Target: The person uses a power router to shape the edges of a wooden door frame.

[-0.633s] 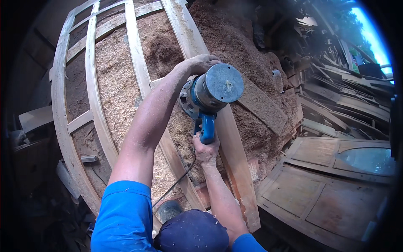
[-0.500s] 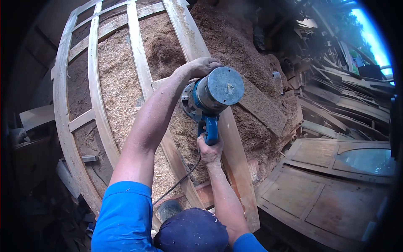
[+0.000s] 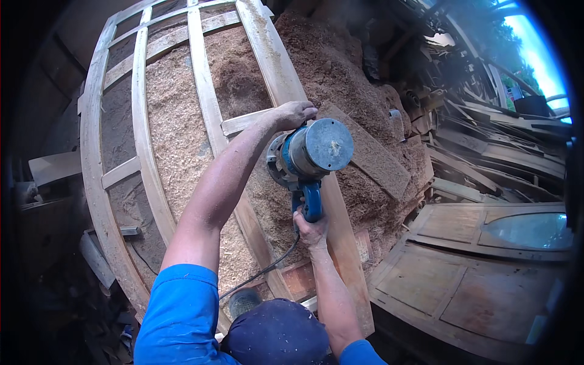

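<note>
A blue-and-silver router [image 3: 316, 152], with a round metal top and a trailing cord, is on the wide right-hand board [image 3: 340, 231] of a curved wooden lattice frame [image 3: 143, 121]. My right hand [image 3: 311, 228] grips its blue rear handle. My left hand [image 3: 295, 115] has its fingers curled behind the router's housing at the far side; what they hold is hidden. Both my forearms reach up from the lower edge, the left one across the slats. Sawdust [image 3: 237, 73] lies thick beneath the frame and around it.
A loose plank [image 3: 371, 158] lies in the sawdust right of the router. At the lower right are panelled doors [image 3: 444, 292], one with oval glass. Stacked offcuts [image 3: 505, 152] fill the right side. A dark cap [image 3: 274, 334] covers the bottom middle, and wood scraps [image 3: 55, 170] sit at left.
The router and both my hands have moved toward me along the board, slightly rightward, uncovering more of the short crosspiece. The whole view has shifted slightly.
</note>
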